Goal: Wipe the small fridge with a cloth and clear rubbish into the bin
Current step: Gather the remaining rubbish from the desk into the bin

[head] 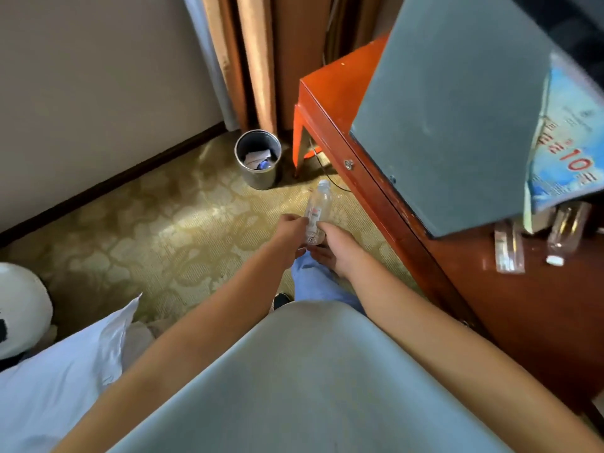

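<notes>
Gripping a clear plastic water bottle point(317, 210) from both sides: left hand point(292, 231) fingers curled on its lower left, right hand point(336, 248) wrapped on its lower right. Bottle held over the patterned carpet point(170, 230), white cap pointing away toward the metal bin point(259, 160). Bin stands by the curtain point(255, 60), paper and a blue-capped bottle inside. Grey small fridge point(451, 106) sits on the red-brown wooden desk point(330, 93), right of the hands.

Gold floral-patterned carpet point(183, 230) — silver bin point(258, 160), red-brown desk point(336, 93), grey fridge point(451, 103)
</notes>
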Motion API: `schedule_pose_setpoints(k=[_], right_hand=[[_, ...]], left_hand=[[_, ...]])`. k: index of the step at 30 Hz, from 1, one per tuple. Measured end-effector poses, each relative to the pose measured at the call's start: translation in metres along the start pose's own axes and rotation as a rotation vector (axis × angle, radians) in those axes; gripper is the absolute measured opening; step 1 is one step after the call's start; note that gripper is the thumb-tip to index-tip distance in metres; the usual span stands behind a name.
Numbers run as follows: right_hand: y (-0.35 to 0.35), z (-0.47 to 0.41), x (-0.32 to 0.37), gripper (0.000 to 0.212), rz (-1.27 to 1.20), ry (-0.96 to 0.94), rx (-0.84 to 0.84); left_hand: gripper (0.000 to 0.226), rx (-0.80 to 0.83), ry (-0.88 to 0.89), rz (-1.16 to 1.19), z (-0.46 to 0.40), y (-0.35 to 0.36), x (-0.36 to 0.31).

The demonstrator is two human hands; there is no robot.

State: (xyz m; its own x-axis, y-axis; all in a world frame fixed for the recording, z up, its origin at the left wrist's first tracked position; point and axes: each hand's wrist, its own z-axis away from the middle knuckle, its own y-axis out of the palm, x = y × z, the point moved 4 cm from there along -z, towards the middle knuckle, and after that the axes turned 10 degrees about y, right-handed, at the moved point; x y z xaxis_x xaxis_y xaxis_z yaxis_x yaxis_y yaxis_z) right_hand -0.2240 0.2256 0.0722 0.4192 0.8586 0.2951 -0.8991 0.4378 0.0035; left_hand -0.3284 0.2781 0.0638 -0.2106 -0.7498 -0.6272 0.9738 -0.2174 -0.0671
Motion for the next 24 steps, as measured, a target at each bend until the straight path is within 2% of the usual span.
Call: schedule_pose_setpoints(k=[6, 9, 16, 24], right_hand=[[0.052, -0.030, 0.044, 0.023, 0.045, 0.012, 0.049], [0.073, -0.052, 0.072, 0.029, 0.065, 0.041, 0.054], [0.128, -0.102, 0.162, 0.033, 0.128, 0.080, 0.033], [0.171, -0.139, 0.251, 0.023, 0.269, 0.099, 0.006]], left_hand=[[0.032, -0.049, -0.018, 0.064, -0.043, -0.037, -0.030], [0.035, -0.061, -0.039, 0.081, -0.073, -0.052, -0.048], [0.032, -0.092, -0.084, 0.106, -0.155, -0.081, -0.122], [0.033, -0.118, -0.116, 0.086, -0.233, -0.103, -0.178]])
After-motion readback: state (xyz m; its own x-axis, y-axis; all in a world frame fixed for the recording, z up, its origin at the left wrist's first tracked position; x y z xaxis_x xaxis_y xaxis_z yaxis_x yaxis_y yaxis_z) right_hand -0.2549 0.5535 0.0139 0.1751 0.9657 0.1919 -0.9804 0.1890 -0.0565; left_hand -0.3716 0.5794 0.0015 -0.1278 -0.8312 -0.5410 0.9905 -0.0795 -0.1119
